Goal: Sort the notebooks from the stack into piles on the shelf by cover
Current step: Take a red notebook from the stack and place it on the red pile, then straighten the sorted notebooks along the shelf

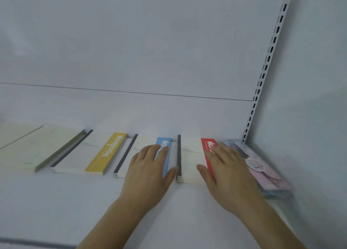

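Observation:
Notebooks lie in a row on the white shelf (75, 201). From the left: a pale cream notebook (39, 149), a white one with a yellow band (105, 153), a white one with a blue band (166, 145), a white one with a red band (191, 162), and a pink-and-blue patterned pile (262, 166) in the right corner. My left hand (150, 171) rests flat on the blue-band notebook, fingers straight. Fingers spread, my right hand (227, 173) lies on the red-band notebook, reaching onto the edge of the patterned pile.
The shelf's white back panel rises behind the notebooks. A slotted metal upright (262, 76) stands at the right corner beside a white side wall. The shelf's front edge (28, 244) runs along the bottom left.

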